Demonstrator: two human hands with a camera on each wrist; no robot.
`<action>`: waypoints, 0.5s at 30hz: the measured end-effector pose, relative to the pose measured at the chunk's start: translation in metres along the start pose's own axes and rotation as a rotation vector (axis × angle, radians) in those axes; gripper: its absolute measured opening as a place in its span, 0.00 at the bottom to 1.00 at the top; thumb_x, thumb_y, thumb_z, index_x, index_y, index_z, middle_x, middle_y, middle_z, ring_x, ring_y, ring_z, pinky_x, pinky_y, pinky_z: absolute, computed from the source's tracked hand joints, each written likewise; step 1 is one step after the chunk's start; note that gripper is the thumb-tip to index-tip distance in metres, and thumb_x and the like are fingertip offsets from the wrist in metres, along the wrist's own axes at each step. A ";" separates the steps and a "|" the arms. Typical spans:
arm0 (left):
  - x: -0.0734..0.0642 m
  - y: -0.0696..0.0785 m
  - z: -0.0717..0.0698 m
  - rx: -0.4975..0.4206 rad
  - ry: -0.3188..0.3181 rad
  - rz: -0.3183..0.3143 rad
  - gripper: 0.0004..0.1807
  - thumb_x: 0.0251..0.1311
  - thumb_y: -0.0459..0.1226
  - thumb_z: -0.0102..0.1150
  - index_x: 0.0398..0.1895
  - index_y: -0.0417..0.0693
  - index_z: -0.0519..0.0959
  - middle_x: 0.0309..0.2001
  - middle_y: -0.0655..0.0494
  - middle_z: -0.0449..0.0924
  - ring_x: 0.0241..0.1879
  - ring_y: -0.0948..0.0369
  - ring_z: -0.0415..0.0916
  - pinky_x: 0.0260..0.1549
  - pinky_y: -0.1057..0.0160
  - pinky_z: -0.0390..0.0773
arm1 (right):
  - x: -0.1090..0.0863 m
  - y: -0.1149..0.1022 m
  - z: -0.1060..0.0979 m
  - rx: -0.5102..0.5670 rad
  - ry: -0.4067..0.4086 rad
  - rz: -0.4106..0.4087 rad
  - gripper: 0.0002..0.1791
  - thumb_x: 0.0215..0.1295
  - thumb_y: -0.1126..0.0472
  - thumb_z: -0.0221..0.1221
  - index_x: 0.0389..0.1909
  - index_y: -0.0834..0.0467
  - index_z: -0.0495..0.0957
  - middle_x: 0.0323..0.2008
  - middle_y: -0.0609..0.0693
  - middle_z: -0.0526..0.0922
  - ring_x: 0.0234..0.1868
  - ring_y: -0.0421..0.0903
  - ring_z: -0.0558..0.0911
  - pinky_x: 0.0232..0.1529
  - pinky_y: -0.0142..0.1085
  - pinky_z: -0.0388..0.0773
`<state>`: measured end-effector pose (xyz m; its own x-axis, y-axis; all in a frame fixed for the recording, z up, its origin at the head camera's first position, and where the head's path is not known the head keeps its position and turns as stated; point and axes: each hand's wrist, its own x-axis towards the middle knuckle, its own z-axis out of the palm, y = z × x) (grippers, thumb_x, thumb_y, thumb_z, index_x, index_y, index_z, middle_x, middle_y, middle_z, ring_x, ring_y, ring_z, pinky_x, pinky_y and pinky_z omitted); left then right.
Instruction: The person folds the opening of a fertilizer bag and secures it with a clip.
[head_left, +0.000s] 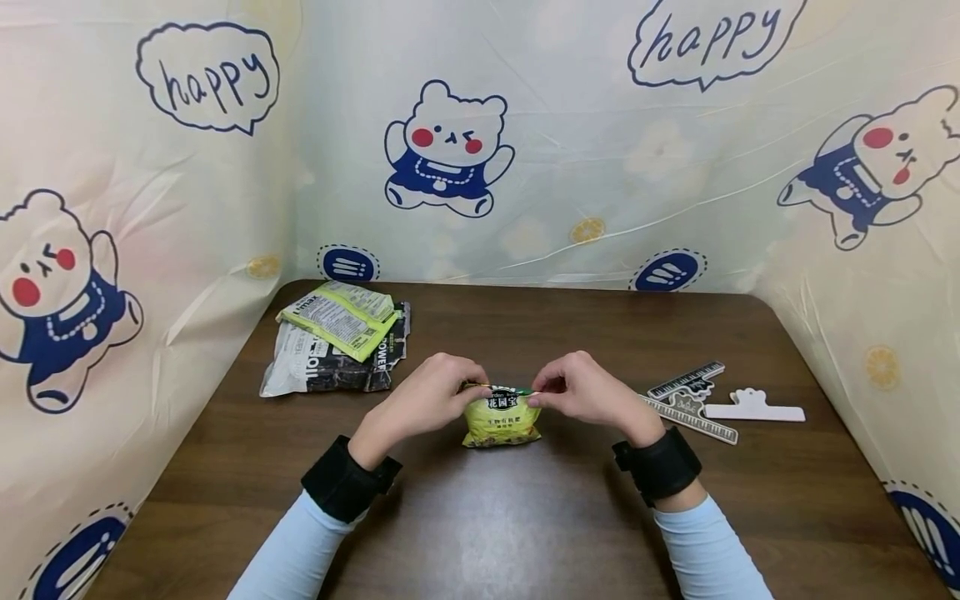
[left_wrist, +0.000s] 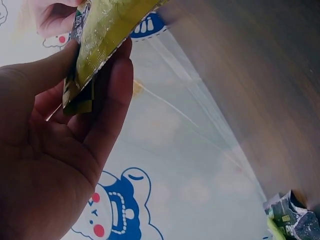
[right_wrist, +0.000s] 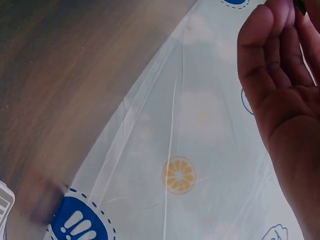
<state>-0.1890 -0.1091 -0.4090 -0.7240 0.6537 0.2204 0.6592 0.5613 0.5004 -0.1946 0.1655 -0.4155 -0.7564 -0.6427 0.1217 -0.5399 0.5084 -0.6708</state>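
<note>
A small yellow-green plastic packet (head_left: pixel 501 423) with dark lettering stands upright on the table, held at its top edge. My left hand (head_left: pixel 447 385) pinches its upper left corner; in the left wrist view the thumb lies on one side of the packet (left_wrist: pixel 107 42) and the fingers on the other. At the upper right corner, my right hand (head_left: pixel 581 387) pinches the packet between thumb and fingertips. The right wrist view shows the curled fingers of the right hand (right_wrist: pixel 280 75), with only a dark green bit of the packet at the top edge.
A green packet (head_left: pixel 341 317) lies over a black-and-white bag (head_left: pixel 326 362) at the back left of the brown table (head_left: pixel 525 329). Several flat clips with ruler edges, one a white clip (head_left: pixel 753 408), lie right of the right hand. A printed curtain (head_left: pixel 555 158) surrounds the table.
</note>
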 end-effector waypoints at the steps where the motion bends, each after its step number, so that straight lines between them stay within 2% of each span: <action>1: 0.000 0.000 0.000 0.005 0.003 0.004 0.04 0.70 0.37 0.66 0.36 0.53 0.88 0.32 0.63 0.87 0.29 0.68 0.78 0.29 0.62 0.81 | 0.000 0.000 0.000 -0.005 -0.002 -0.004 0.02 0.64 0.61 0.73 0.32 0.54 0.90 0.28 0.46 0.89 0.25 0.40 0.77 0.25 0.35 0.76; 8: -0.001 0.000 0.003 -0.002 0.012 0.027 0.04 0.69 0.36 0.67 0.35 0.53 0.86 0.32 0.63 0.86 0.29 0.67 0.77 0.30 0.60 0.80 | 0.001 -0.001 0.001 -0.027 -0.014 -0.012 0.04 0.62 0.60 0.74 0.34 0.54 0.88 0.26 0.44 0.84 0.26 0.40 0.77 0.28 0.37 0.79; 15: 0.001 0.000 0.005 -0.120 -0.052 0.033 0.07 0.74 0.34 0.61 0.35 0.53 0.82 0.48 0.56 0.87 0.44 0.63 0.80 0.43 0.56 0.83 | 0.000 -0.003 0.001 -0.027 -0.023 -0.032 0.05 0.62 0.60 0.74 0.36 0.55 0.87 0.29 0.46 0.86 0.29 0.41 0.79 0.31 0.39 0.81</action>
<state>-0.1891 -0.1058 -0.4129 -0.6884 0.6982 0.1966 0.6515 0.4761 0.5907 -0.1926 0.1632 -0.4137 -0.7301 -0.6717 0.1256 -0.5736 0.5025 -0.6469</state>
